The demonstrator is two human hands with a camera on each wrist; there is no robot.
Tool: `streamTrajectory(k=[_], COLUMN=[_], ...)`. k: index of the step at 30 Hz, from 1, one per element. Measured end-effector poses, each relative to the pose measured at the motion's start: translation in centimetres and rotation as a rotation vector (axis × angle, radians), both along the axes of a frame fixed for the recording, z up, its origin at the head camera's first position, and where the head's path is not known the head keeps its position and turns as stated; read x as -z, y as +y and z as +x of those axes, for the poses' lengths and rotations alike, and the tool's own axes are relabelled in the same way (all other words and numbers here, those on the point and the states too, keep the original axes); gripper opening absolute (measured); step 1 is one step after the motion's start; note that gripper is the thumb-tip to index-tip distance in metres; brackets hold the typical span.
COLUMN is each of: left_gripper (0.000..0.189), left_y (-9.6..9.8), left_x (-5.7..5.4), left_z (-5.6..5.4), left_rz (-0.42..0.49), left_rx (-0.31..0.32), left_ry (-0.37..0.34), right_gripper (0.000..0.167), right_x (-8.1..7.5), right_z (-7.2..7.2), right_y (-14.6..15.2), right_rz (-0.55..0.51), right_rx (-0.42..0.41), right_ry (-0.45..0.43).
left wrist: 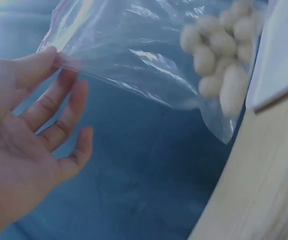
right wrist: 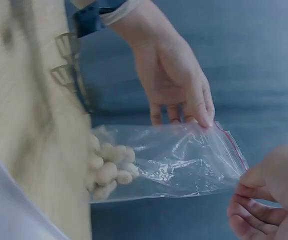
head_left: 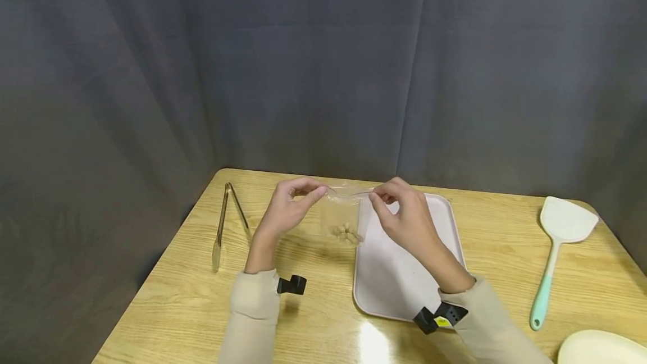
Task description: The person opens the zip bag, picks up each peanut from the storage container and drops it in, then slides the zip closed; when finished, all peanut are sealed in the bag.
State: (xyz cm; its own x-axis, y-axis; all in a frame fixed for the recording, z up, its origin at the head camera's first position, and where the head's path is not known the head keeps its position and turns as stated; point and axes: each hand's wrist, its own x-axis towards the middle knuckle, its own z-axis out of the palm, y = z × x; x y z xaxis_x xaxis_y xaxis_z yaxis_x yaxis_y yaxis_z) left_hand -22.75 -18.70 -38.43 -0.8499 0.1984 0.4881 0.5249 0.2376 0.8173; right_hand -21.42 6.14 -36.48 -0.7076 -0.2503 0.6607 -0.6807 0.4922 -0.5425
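Observation:
A clear zip bag (head_left: 340, 212) with a red line along its mouth hangs between both hands, above the table. At the bottom of the bag lie several pale peanuts in their shells (left wrist: 223, 55). My left hand (head_left: 289, 209) pinches one upper corner between thumb and forefinger, its other fingers loosely bent away from the plastic. Pinched at the opposite corner, the mouth is also held by my right hand (head_left: 406, 215). In the right wrist view the red zip strip (right wrist: 232, 145) runs between the two hands.
A pale tray (head_left: 389, 291) lies under my right forearm. Metal tongs (head_left: 221, 229) rest at the left of the wooden table (head_left: 177, 302). To the right lie a white spatula with a mint handle (head_left: 551, 257) and, at the front corner, a cream dish (head_left: 601, 348). Grey curtain hangs behind.

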Motion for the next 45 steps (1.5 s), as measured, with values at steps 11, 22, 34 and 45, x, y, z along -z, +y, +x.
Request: streamTrajectory(k=[11,22,34,45], left_gripper=[0.010,0.011,0.009,0.010], left_y=[3.4,5.2,6.0,6.1], left_x=[-1.5,-1.4,-1.6,-1.7], left_z=[1.2,1.6,1.7,1.8], left_rz=[0.130,0.097,0.098,0.114], left_rx=[0.087,0.159,0.183,0.189], left_ry=[0.190,0.187,0.203,0.210], right_gripper=[0.019,0.005,0.002,0.010], right_x=[-2.2,-3.4,-2.9,-2.6], right_z=[0.8,0.4,0.6,0.6], right_y=[2.6,1.2,2.1,2.9], right_rz=[0.093,0.176,0.118,0.060], right_rx=[-0.113,-0.198,-0.200,-0.233], right_ry=[-0.089,0.029,0.019,0.005])
